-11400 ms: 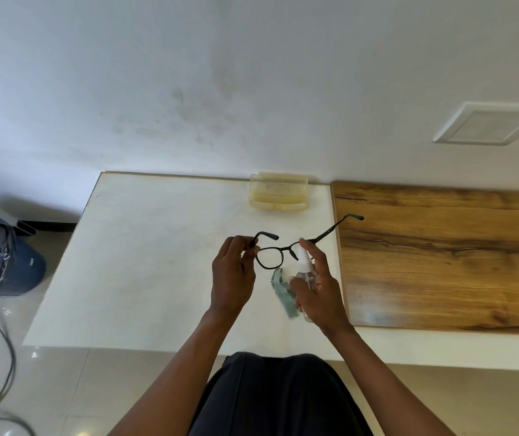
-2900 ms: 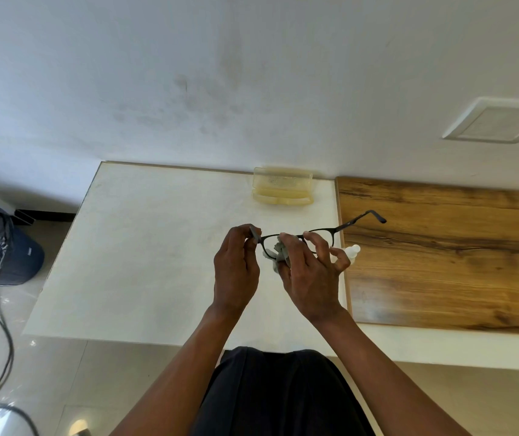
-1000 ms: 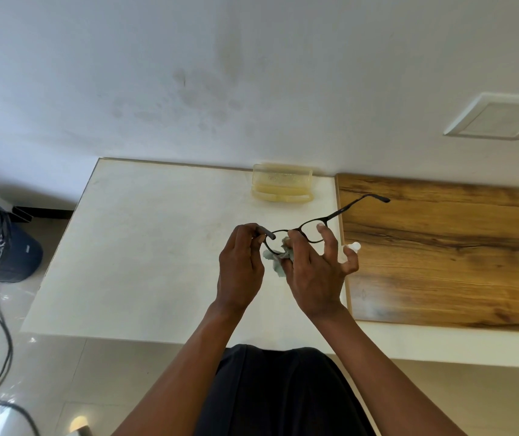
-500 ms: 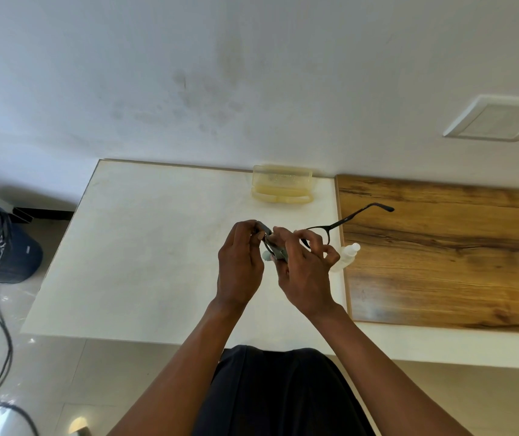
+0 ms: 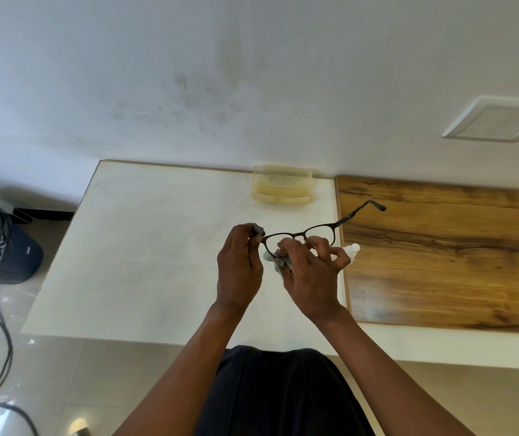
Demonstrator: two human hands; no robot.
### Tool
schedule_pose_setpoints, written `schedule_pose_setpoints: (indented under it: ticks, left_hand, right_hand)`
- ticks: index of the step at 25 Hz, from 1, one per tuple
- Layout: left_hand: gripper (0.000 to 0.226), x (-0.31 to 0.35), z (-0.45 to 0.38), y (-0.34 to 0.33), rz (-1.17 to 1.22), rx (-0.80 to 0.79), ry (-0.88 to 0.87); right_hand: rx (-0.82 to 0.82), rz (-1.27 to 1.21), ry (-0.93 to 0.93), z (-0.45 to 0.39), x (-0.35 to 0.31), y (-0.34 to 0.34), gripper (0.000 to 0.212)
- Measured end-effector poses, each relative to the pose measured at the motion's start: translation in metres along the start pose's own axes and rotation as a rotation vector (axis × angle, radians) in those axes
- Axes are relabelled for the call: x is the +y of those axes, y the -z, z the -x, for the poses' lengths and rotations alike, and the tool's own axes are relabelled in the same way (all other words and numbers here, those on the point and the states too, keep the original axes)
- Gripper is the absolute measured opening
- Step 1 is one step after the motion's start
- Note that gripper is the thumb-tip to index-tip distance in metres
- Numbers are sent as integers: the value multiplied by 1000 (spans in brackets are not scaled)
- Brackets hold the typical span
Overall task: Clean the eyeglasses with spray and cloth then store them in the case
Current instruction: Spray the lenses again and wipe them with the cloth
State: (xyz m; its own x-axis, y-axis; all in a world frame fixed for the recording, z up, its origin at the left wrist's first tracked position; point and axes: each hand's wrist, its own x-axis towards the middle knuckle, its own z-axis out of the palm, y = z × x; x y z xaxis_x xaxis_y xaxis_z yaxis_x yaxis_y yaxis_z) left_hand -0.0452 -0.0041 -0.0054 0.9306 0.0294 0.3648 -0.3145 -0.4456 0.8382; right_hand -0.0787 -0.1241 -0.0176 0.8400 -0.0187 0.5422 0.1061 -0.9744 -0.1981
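two hands (image 5: 240,268) (image 5: 310,278), one eyeglasses (image 5: 318,229), one cloth (image 5: 278,261), one case (image 5: 282,188).

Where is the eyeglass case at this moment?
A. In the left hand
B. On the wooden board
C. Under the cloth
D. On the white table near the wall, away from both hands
D: the yellowish case lies on the white table by the wall, beyond the hands, which hold the eyeglasses.
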Motion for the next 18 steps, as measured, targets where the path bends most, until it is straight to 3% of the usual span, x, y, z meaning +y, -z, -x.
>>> schedule_pose_setpoints:
  ticks: [8,18]
  left_hand:
    - [14,2,-1,0,-9,-3,-45]
    - [13,0,-3,0,-15,21,-25]
  right_hand:
    - [46,201,4,1,1,1,37]
    - [-115,-59,-40,-10,-10,2,54]
